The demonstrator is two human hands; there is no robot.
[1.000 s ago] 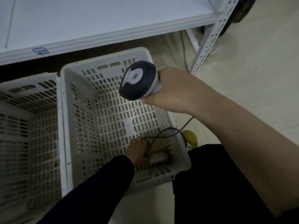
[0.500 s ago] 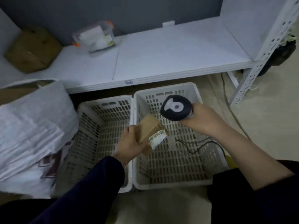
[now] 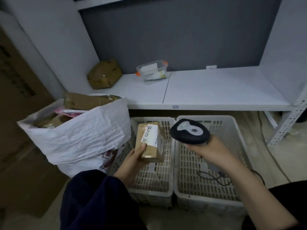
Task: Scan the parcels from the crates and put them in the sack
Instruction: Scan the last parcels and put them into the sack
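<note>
Parcel (image 3: 148, 141) between left-hand fingers (image 3: 141, 149)

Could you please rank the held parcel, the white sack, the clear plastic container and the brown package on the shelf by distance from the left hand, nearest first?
1. Held parcel: in the left hand's grip, over the left crate.
2. White sack: just left of that hand, on the floor.
3. Clear plastic container and brown package: both far back on the shelf, too close to call.
</note>
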